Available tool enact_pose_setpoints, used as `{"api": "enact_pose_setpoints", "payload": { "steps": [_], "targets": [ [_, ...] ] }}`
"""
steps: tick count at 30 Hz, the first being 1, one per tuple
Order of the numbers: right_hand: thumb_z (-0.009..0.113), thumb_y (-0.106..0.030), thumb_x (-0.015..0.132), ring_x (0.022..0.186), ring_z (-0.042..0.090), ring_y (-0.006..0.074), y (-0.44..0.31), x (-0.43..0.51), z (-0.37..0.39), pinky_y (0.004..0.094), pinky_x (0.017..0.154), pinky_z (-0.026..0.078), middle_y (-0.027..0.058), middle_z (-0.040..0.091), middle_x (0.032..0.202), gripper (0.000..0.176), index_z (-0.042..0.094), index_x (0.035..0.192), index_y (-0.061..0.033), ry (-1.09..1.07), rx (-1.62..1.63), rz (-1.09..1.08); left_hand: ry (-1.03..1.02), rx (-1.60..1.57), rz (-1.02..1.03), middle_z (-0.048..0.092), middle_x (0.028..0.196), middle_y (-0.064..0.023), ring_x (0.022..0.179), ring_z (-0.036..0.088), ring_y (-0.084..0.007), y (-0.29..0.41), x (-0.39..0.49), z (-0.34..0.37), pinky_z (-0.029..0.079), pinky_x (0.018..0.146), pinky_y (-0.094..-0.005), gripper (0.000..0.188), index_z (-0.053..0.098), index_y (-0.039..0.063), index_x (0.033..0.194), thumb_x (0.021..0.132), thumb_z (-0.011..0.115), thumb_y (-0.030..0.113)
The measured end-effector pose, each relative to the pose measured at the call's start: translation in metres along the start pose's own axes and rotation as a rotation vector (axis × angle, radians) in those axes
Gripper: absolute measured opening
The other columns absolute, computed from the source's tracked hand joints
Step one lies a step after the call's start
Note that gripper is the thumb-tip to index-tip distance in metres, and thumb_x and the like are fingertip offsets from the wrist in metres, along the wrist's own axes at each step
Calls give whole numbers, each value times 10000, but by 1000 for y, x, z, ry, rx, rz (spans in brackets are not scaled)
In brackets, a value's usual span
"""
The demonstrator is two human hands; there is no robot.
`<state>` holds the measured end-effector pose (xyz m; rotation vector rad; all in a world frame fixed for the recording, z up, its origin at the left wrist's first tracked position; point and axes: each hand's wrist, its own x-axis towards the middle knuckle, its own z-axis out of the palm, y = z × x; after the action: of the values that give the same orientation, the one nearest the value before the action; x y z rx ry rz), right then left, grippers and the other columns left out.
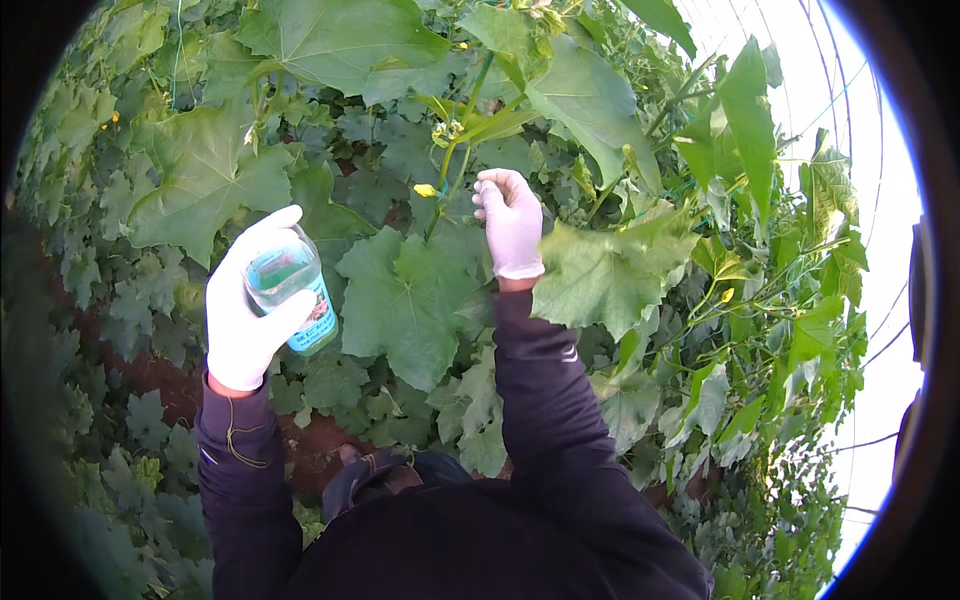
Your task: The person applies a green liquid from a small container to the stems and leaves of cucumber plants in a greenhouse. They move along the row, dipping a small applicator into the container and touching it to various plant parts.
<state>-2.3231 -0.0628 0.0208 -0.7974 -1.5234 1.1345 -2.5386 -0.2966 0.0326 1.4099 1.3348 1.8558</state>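
My left hand, in a white glove, is wrapped around a clear plastic cup with a blue printed label that bears writing. The cup tilts so that its opening shows, and the low contents cannot be made out. My right hand, also gloved, is raised beside a gourd vine stem, with its fingers curled towards the thumb. Whether something small sits between those fingertips cannot be seen. Just left of that hand, a yellow flower grows by the stem. Pale flower buds cluster higher up.
Broad lobed leaves hang between and below my hands. Another large leaf overlaps the space right of my right wrist. Thin green twine runs up through the foliage. Reddish soil shows near my feet, and curved greenhouse ribs rise at right.
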Motion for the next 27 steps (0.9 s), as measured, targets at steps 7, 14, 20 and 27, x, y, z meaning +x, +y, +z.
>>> {"api": "enact_pose_setpoints", "payload": {
  "steps": [7, 14, 20, 27],
  "targets": [
    [601, -136, 1021, 865, 592, 64, 72, 3, 5, 290, 757, 571, -38, 629, 953, 106, 666, 1081, -78, -208, 36, 295, -120, -6, -117, 620, 1380, -134, 1180, 624, -206, -15, -5, -34, 490, 1034, -362, 540, 641, 6, 1214, 702, 800, 71],
    [627, -257, 1048, 1081, 676, 240, 92, -10, 36, 410, 956, 546, 126, 687, 1145, 270, 599, 1174, -20, -314, 435, 370, -205, 61, -67, 643, 1331, -164, 1153, 651, -243, -24, -3, -31, 506, 1001, -368, 484, 656, 14, 1137, 688, 826, 72],
    [551, -351, 1082, 1092, 668, 217, 90, -52, 63, 365, 993, 500, 114, 697, 1144, 351, 590, 1231, -36, -403, 565, 341, -239, 67, -111, 648, 1325, -148, 1154, 652, -236, -32, -2, -27, 510, 1000, -368, 468, 657, 17, 1144, 713, 832, 69],
    [509, -238, 1090, 868, 554, 100, 36, -69, 47, 264, 808, 467, 13, 626, 957, 217, 585, 1130, -38, -601, 135, 249, -277, 184, -133, 640, 1304, -118, 1142, 630, -189, -51, -6, -20, 502, 1004, -350, 492, 640, 17, 1170, 736, 848, 120]
  ]
}}
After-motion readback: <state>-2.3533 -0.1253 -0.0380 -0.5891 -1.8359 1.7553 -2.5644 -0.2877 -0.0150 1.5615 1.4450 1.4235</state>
